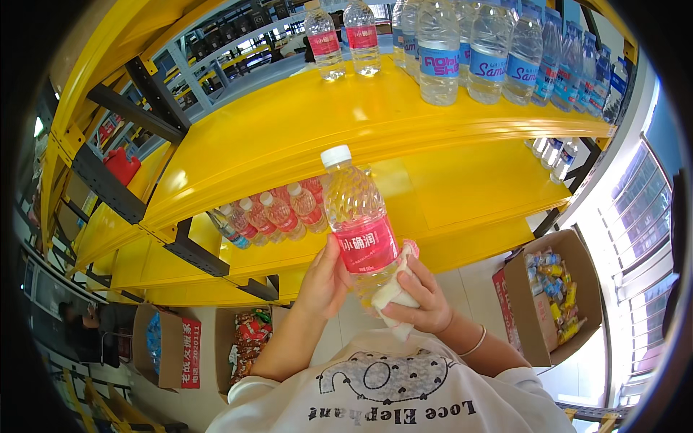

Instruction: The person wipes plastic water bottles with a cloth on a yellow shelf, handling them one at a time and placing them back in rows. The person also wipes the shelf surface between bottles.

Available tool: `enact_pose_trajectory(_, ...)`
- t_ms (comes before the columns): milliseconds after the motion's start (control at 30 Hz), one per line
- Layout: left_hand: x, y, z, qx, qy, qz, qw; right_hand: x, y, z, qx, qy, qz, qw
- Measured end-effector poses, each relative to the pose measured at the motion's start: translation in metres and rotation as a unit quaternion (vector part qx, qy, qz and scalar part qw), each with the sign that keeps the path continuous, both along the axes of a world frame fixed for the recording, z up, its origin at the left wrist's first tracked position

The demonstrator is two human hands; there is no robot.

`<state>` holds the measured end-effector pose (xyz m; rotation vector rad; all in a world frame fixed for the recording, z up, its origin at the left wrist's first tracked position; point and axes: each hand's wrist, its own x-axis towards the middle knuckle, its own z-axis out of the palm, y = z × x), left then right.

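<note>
Upright in front of my chest is a clear plastic water bottle [357, 211] with a white cap and a red label. My left hand [327, 279] grips the bottle's left side, thumb against the label. A crumpled white cloth with pink edging [395, 295] is bunched in my right hand [425, 303], pressed to the bottle's lower right side. Beyond it, the yellow metal shelf [281, 119] carries two similar red-labelled bottles [361, 40] at its back edge.
Blue-labelled water bottles [438, 62] crowd the top shelf's right end. Several red-labelled bottles [281, 214] stand on the lower tier. Cardboard boxes hold yellow and blue packages [563, 297], red packets [252, 335] and blue items [154, 335]. A person [92, 325] is at far left.
</note>
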<state>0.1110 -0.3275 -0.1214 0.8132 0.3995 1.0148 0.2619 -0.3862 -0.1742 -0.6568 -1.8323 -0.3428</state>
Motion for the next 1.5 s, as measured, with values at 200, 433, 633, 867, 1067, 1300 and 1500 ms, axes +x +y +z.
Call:
enact_pose_trajectory(200, 0.0, -0.007, -0.021, -0.097, 0.021, 0.008, 0.995, -0.013, -0.012, 0.003, -0.181, -0.072, 0.043, 0.98)
enact_pose_trajectory(433, 0.001, -0.004, -0.043, -0.096, -0.015, -0.062, 0.993, -0.012, 0.05, 0.055, -0.308, 0.155, 0.173, 0.923)
enact_pose_trajectory(633, 0.0, 0.009, -0.032, -0.067, -0.157, -0.149, 0.974, -0.011, 0.074, 0.055, -0.308, 0.143, 0.271, 0.901)
enact_pose_trajectory(867, -0.001, 0.005, -0.039, 0.013, -0.052, 0.064, 0.997, -0.027, 0.001, -0.014, -0.285, 0.213, 0.26, 0.898)
enact_pose_trajectory(1067, 0.014, 0.007, -0.031, 0.047, 0.072, 0.129, 0.988, -0.022, 0.0, -0.006, -0.191, 0.197, 0.115, 0.955)
enact_pose_trajectory(1300, 0.011, -0.013, -0.04, -0.029, 0.033, 0.087, 0.995, -0.007, 0.0, -0.03, -0.142, 0.012, -0.044, 0.989)
enact_pose_trajectory(1500, 0.008, -0.011, -0.047, 0.1, 0.063, 0.028, 0.993, -0.006, 0.017, 0.005, -0.192, 0.128, 0.101, 0.968)
